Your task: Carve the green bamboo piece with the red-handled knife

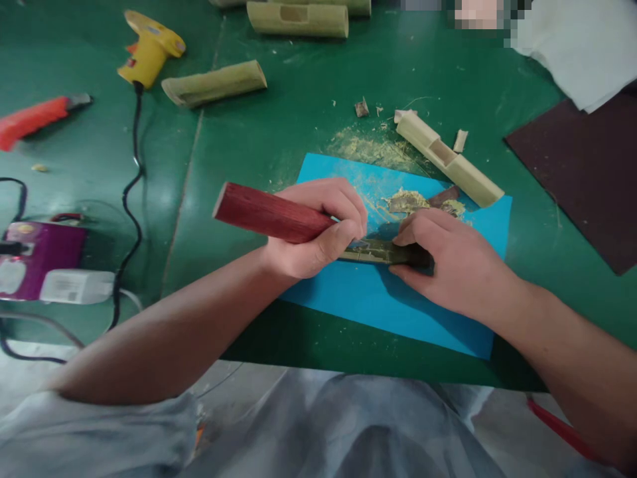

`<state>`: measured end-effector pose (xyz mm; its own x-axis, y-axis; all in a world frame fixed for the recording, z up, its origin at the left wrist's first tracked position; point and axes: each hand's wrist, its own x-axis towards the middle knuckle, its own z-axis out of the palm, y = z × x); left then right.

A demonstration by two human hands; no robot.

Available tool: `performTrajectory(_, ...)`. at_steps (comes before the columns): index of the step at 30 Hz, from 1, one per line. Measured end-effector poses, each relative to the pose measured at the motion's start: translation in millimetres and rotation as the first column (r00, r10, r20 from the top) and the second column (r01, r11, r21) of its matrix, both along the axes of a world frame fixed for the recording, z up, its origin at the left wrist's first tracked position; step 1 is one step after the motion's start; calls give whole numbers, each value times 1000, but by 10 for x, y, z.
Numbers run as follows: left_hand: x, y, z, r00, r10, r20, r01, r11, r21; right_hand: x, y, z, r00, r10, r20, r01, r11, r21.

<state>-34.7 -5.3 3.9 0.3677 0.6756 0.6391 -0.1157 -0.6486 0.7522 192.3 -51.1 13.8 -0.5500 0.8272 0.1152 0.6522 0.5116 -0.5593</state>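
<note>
At the far left, nine o'clock from the hands, lie one purple box (42,255) and one white adapter (74,285). One orange cutter (30,123) sits at ten o'clock. One yellow glue gun (149,50) lies higher at eleven, and its black cable (132,199) trails down toward the near edge of the green table (279,113).

The left hand (318,229) has its grip clamped round a red-handled tool (269,212). The handle sticks out toward nine o'clock, and the working end is hidden under the fingers. That end meets a dark bamboo strip (375,252) lying flat on the blue mat (398,312) between the two hands. The right hand (442,255) has its grip closed on the strip's three o'clock end, pinning it down.

The strip looks light, thin and stiff. It probably splits along the grain, with a smooth skin that could slide on the mat. It is best held at the end away from the tool and pressed flat.

I count four pale bamboo pieces:
- one (213,83) at eleven o'clock
- two at twelve, the nearer one (298,18) with a window cut in it
- a notched one (450,161) at one o'clock, on the mat's far corner beside the shavings (368,149)

At the far right, at two o'clock, lies one dark maroon sheet (587,172).
</note>
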Motion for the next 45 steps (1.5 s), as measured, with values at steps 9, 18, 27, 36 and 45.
performTrajectory(9,-9,23,-56,996,-56,70,56,998,4,-1,4,10,1000,-1,0,1,1000,-22)
performTrajectory(18,-28,13,61,994,-49,-101,55,997,57,1,3,13,1000,16,3,-16,1000,-19)
performTrajectory(27,0,-42,20,997,75,-5,-75,996,54,4,5,13,1000,5,-5,-5,1000,-18)
performTrajectory(36,-26,-34,57,996,11,-88,-5,997,72,2,-8,8,1000,20,10,-20,1000,-6)
performTrajectory(45,-128,2,213,959,-43,-280,79,990,120,43,-10,88,987,53,150,-66,994,86)
